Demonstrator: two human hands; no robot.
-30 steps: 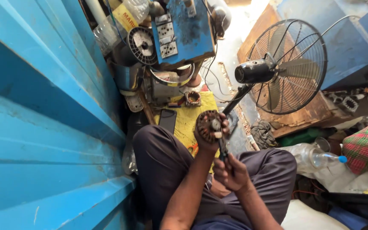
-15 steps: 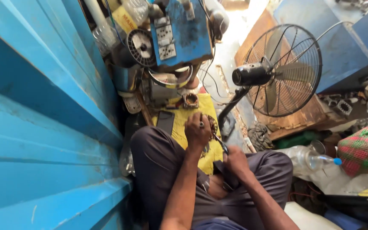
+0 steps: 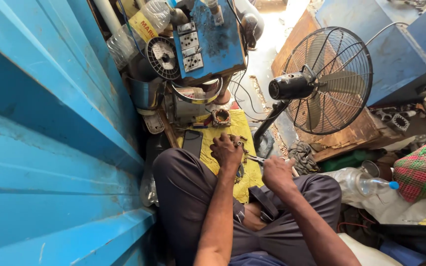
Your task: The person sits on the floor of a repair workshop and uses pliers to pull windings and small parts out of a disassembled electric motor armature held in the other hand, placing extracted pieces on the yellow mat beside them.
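Dark trousers [image 3: 188,197] lie nearest, under both forearms. Right hand [image 3: 277,173] is closed around a metal tool [image 3: 255,158] whose tip meets the left hand [image 3: 227,150], curled over a small metal part, mostly hidden, on the yellow cloth [image 3: 240,129]. Left of that grip lies a black phone [image 3: 192,143]; beyond it, a small motor part [image 3: 221,117], then the blue machine [image 3: 213,39]. Beyond and to the right stands a black fan [image 3: 321,81].

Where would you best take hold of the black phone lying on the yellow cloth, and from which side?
Grip the black phone across its long edges, from above. It lies flat on the yellow cloth, its narrow width suits a pinch, and the left hand is close beside it.
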